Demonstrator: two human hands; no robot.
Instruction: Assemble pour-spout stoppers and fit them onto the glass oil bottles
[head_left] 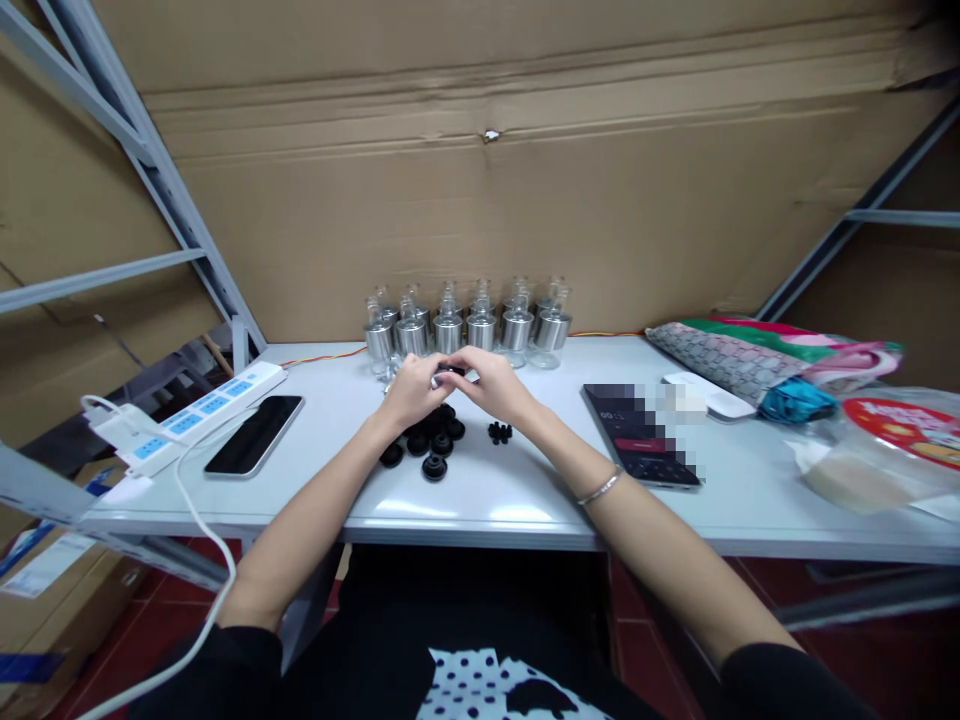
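My left hand (412, 390) and my right hand (493, 384) meet at the middle of the table, fingertips pinched together. Between them shows a small black part (452, 370), mostly covered by the fingers. Just below the hands lies a group of round black stepped caps (435, 467), some hidden by my left hand. A small cluster of tiny black pieces (500, 433) rests beneath my right wrist. Behind the hands stand glass bottles (481, 328) with silver metal bands, several in two rows; the hands hide the lower part of some.
On the left are a white power strip (202, 418) with a plugged-in charger and cable, and a phone (255, 436). To the right lie another phone (637, 435), a white device (720, 397), a patterned bag (735, 360) and a plastic tub with a red lid (907, 430). Cardboard (450, 210) walls the back.
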